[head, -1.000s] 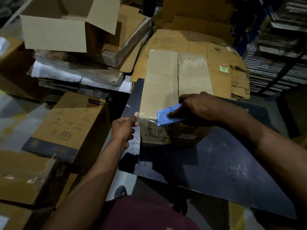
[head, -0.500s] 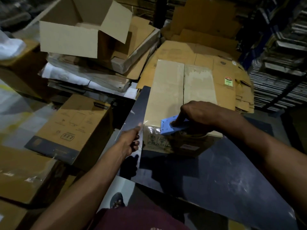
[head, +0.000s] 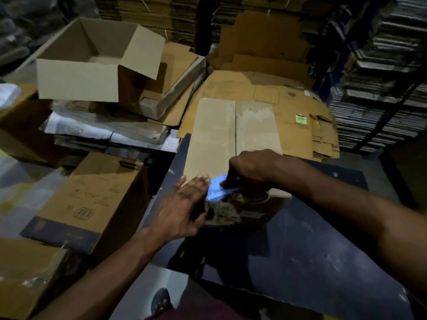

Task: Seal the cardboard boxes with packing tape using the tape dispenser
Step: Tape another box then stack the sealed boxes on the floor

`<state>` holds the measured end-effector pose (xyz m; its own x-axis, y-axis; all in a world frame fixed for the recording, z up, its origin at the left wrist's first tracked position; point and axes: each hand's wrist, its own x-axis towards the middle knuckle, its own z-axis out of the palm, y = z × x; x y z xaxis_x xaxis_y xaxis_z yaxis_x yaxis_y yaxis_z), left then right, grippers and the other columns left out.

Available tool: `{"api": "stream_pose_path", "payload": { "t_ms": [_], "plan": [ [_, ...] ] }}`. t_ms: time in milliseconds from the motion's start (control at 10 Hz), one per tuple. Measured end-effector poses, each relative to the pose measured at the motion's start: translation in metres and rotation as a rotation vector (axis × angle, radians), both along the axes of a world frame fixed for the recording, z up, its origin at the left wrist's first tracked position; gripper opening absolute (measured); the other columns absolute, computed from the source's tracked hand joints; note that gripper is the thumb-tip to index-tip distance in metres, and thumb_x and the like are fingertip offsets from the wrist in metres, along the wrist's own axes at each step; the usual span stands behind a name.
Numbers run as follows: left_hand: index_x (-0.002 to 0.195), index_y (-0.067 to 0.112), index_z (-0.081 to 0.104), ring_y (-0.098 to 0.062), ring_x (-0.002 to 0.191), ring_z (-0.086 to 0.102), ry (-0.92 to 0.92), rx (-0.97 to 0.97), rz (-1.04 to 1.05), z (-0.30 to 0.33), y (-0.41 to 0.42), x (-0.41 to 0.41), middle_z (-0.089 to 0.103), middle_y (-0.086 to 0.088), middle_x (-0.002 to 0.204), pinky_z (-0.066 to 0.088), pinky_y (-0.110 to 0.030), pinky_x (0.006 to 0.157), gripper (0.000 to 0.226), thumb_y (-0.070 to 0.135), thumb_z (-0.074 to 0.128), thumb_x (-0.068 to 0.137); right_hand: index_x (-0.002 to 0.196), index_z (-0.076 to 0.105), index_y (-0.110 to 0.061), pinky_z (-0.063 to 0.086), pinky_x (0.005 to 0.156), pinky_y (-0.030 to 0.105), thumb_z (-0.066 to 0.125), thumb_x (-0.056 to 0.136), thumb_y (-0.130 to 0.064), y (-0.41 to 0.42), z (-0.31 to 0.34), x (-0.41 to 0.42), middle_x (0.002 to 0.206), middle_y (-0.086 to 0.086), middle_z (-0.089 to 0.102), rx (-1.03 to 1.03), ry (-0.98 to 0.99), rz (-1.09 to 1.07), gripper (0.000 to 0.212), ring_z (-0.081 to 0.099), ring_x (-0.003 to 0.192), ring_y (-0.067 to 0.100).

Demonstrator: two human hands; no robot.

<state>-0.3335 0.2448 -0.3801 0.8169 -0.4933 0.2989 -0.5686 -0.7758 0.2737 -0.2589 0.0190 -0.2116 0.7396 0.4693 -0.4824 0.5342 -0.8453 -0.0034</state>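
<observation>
The cardboard box (head: 233,137) lay on a dark table (head: 312,245), with its two top flaps closed and the seam between them running away from the person. The right hand (head: 251,167) was at the near edge of the box top, and its fingers were curled around the blue tape dispenser (head: 217,191). The dispenser sat at the near top edge of the box, close to the seam, and a roll of tape (head: 251,199) showed just under the hand. The left hand (head: 184,204) was flat with straight fingers, held nothing, and lay against the near left corner of the box, its fingertips just beside the blue part of the dispenser. The near side of the box, below the two hands, was in shadow, and I could not tell if tape was already stuck there.

To the left of the table a closed printed box (head: 92,199) stood lower down. Behind it, an open empty box (head: 92,65) rested on a pile of flattened cardboard (head: 120,125). More flattened cardboard sheets (head: 300,107) lay behind the box on the table, one of them with a small green sticker (head: 301,118). Stacks of cardboard (head: 381,88) filled the right side.
</observation>
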Motion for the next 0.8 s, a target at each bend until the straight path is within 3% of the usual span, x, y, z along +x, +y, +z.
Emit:
{"api": "stream_pose_path", "payload": {
  "t_ms": [200,400,500,600,700,800],
  "plan": [
    [0.154,0.011,0.050,-0.017,0.151,0.040,-0.006,0.002,0.053,0.004,-0.003,0.000,0.047,-0.005,0.161,0.028,-0.047,0.126,0.080,0.045,0.065,0.082,0.107,0.075,-0.033,0.041,0.057,0.026,0.068,0.090,-0.062,-0.022,0.005,0.008,0.092,-0.010,0.070,-0.005,0.107,-0.095,0.034,0.071,0.075,0.015],
    [0.152,0.015,0.053,-0.014,0.149,0.042,0.060,0.041,0.097,0.014,-0.011,-0.004,0.050,-0.004,0.158,0.029,-0.045,0.127,0.081,0.056,0.058,0.083,0.121,0.071,-0.040,0.047,0.060,0.030,0.069,0.090,-0.063,-0.068,0.010,0.003,0.089,-0.014,0.062,-0.094,0.074,-0.055,0.039,0.069,0.081,0.018],
    [0.145,0.017,0.058,-0.019,0.144,0.049,0.047,0.101,0.163,0.033,-0.023,-0.005,0.054,-0.004,0.155,0.027,-0.040,0.127,0.079,0.060,0.063,0.080,0.118,0.075,-0.035,0.045,0.060,0.029,0.069,0.091,-0.058,-0.068,0.015,0.002,0.102,-0.003,0.069,-0.047,0.097,-0.102,0.036,0.068,0.081,0.020],
    [0.145,0.014,0.056,-0.028,0.140,0.053,0.010,0.179,0.089,0.042,-0.054,-0.001,0.055,-0.010,0.153,0.024,-0.038,0.124,0.081,0.054,0.073,0.077,0.122,0.072,-0.036,0.039,0.056,0.027,0.071,0.093,-0.051,-0.059,0.011,-0.004,0.104,-0.006,0.064,-0.047,0.071,-0.033,0.033,0.066,0.084,0.020],
    [0.155,0.010,0.046,-0.030,0.145,0.047,0.090,0.201,-0.002,0.031,-0.079,0.004,0.048,-0.014,0.159,0.020,-0.036,0.126,0.091,0.047,0.075,0.078,0.128,0.069,-0.039,0.039,0.060,0.028,0.070,0.094,-0.050,-0.064,0.016,-0.011,0.105,-0.004,0.058,-0.068,0.008,0.010,0.036,0.062,0.089,0.024],
    [0.156,0.010,0.047,-0.026,0.147,0.047,0.131,0.159,-0.012,0.028,-0.076,0.006,0.047,-0.012,0.159,0.028,-0.039,0.126,0.089,0.044,0.069,0.076,0.125,0.071,-0.028,0.043,0.065,0.030,0.068,0.097,-0.035,-0.087,0.011,-0.014,0.104,0.001,0.065,0.076,-0.022,0.004,0.029,0.065,0.091,0.030]
  ]
}}
